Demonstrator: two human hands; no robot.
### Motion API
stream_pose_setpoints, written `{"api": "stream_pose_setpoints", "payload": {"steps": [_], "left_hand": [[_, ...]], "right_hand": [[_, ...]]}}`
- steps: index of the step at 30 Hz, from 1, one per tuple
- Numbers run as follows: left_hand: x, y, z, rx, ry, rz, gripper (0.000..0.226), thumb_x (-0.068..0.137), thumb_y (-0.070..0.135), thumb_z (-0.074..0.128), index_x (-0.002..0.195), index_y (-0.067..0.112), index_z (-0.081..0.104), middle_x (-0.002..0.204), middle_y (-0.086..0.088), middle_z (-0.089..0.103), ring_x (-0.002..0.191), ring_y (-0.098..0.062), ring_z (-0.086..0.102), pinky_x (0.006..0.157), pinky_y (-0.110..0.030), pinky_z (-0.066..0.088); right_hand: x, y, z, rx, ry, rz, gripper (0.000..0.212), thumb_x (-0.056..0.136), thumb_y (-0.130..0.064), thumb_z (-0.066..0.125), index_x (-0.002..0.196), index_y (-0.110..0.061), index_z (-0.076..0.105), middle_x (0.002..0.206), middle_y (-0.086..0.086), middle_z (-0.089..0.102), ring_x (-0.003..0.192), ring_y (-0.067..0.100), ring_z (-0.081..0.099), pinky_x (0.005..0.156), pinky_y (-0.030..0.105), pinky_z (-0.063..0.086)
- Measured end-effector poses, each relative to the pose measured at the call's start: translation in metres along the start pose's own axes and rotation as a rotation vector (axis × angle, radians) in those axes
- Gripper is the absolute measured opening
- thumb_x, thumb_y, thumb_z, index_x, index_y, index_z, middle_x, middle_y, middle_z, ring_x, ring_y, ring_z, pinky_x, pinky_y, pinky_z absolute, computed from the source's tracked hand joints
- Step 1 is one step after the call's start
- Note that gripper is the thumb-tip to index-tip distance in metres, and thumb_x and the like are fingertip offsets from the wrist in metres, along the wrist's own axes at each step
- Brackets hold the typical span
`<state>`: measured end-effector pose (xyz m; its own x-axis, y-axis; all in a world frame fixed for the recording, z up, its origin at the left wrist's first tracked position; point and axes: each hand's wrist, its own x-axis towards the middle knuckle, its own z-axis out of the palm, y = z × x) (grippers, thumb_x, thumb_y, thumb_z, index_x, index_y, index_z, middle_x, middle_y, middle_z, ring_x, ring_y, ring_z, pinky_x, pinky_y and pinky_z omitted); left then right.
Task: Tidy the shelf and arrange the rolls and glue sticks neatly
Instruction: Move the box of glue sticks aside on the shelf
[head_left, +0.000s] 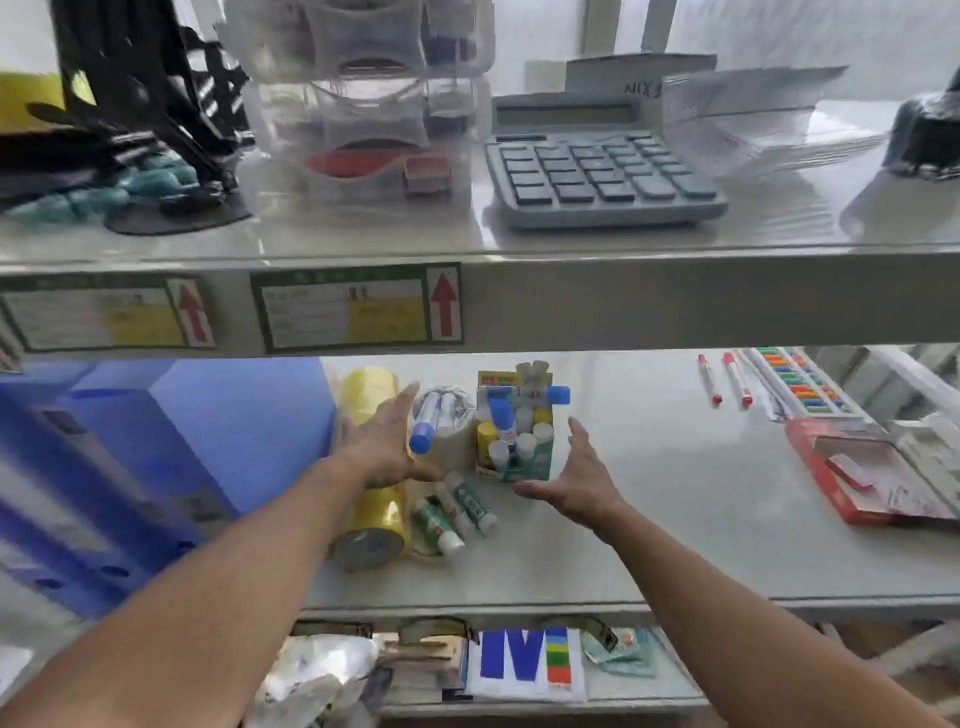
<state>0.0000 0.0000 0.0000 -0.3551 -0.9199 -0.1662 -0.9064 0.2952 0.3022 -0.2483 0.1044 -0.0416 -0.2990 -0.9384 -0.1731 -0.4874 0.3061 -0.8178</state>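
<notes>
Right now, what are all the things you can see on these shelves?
calculator: one, grey-blue, top shelf.
clear drawers: one stack, see-through, top shelf left of the calculator.
black rack: one, top shelf far left.
blue boxes: several, blurred, middle shelf left.
yellow tape rolls: a stack lying down, middle shelf.
glue stick box: one, green and yellow, full of sticks, middle shelf centre.
loose glue sticks: a few, green and white, in front of the box.
red markers: two, middle shelf right.
red box: one, open, far right.
left hand: open, over the rolls.
right hand: open, beside the box.
</notes>
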Motion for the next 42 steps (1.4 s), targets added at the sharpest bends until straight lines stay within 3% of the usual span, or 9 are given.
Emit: {"api": "stream_pose_setpoints", "payload": {"steps": [3, 6, 9, 12, 21, 29, 36, 42], "left_hand": [[0.015, 0.001, 0.002, -0.019, -0.022, 0.043, 0.127, 0.073, 0.059, 0.081, 0.159, 0.037, -0.01, 0.168, 0.0, 0.018, 0.152, -0.026, 0.026, 0.121, -0.058, 0.004], [0.028, 0.002, 0.01, -0.027, 0.045, 0.054, 0.114, 0.077, 0.056, 0.078, 0.159, 0.039, 0.0, 0.158, -0.007, 0.036, 0.146, -0.028, 0.035, 0.12, -0.056, 0.009], [0.035, 0.002, 0.017, 0.016, 0.135, 0.101, 0.098, 0.08, 0.051, 0.077, 0.157, 0.035, 0.019, 0.14, -0.013, 0.053, 0.129, -0.033, 0.05, 0.114, -0.047, 0.03], [0.038, 0.004, 0.017, -0.052, 0.152, 0.12, 0.093, 0.074, 0.046, 0.084, 0.152, 0.036, 0.034, 0.129, -0.014, 0.061, 0.113, -0.035, 0.059, 0.097, -0.041, 0.048], [0.047, 0.045, 0.029, -0.109, 0.125, 0.098, 0.088, 0.074, 0.038, 0.087, 0.149, 0.036, 0.04, 0.125, -0.013, 0.059, 0.108, -0.034, 0.062, 0.086, -0.036, 0.05], [0.052, 0.144, 0.072, -0.123, 0.142, 0.142, 0.085, 0.073, 0.039, 0.085, 0.146, 0.04, 0.041, 0.118, -0.013, 0.061, 0.095, -0.034, 0.065, 0.076, -0.033, 0.049], [0.065, 0.239, 0.111, -0.143, 0.163, 0.203, 0.083, 0.077, 0.04, 0.083, 0.144, 0.042, 0.035, 0.124, -0.013, 0.057, 0.098, -0.033, 0.065, 0.086, -0.043, 0.059], [0.074, 0.308, 0.135, -0.133, 0.176, 0.233, 0.084, 0.081, 0.028, 0.083, 0.148, 0.038, 0.034, 0.128, -0.015, 0.053, 0.099, -0.034, 0.066, 0.086, -0.038, 0.057]], "right_hand": [[0.011, -0.008, 0.012, 0.108, 0.022, -0.002, 0.127, 0.06, -0.034, 0.095, 0.157, -0.023, 0.013, 0.15, 0.004, 0.043, 0.136, 0.026, 0.046, 0.111, 0.04, 0.041], [0.019, -0.012, 0.031, 0.095, 0.114, -0.031, 0.113, 0.05, -0.048, 0.093, 0.141, -0.037, 0.028, 0.126, -0.002, 0.059, 0.115, 0.021, 0.061, 0.098, 0.044, 0.053], [0.022, -0.01, 0.039, 0.123, 0.169, -0.043, 0.109, 0.046, -0.056, 0.089, 0.137, -0.038, 0.03, 0.12, -0.005, 0.061, 0.108, 0.02, 0.063, 0.093, 0.045, 0.054], [0.021, -0.008, 0.039, 0.124, 0.176, -0.049, 0.108, 0.048, -0.056, 0.087, 0.137, -0.037, 0.03, 0.12, -0.003, 0.061, 0.109, 0.021, 0.062, 0.094, 0.045, 0.054], [0.023, 0.012, 0.008, 0.124, 0.201, -0.066, 0.102, 0.057, -0.047, 0.088, 0.139, -0.029, 0.031, 0.121, 0.002, 0.06, 0.109, 0.024, 0.061, 0.094, 0.044, 0.053], [0.009, 0.068, -0.076, 0.093, 0.245, -0.038, 0.096, 0.062, -0.046, 0.088, 0.137, -0.029, 0.031, 0.121, 0.001, 0.059, 0.109, 0.023, 0.061, 0.094, 0.043, 0.054], [0.006, 0.123, -0.16, 0.075, 0.276, -0.006, 0.094, 0.068, -0.041, 0.088, 0.14, -0.024, 0.03, 0.122, 0.001, 0.06, 0.108, 0.023, 0.06, 0.094, 0.037, 0.052], [0.007, 0.162, -0.217, 0.042, 0.315, 0.029, 0.098, 0.065, -0.048, 0.087, 0.14, -0.028, 0.028, 0.122, 0.001, 0.06, 0.11, 0.023, 0.06, 0.098, 0.045, 0.052]]}}
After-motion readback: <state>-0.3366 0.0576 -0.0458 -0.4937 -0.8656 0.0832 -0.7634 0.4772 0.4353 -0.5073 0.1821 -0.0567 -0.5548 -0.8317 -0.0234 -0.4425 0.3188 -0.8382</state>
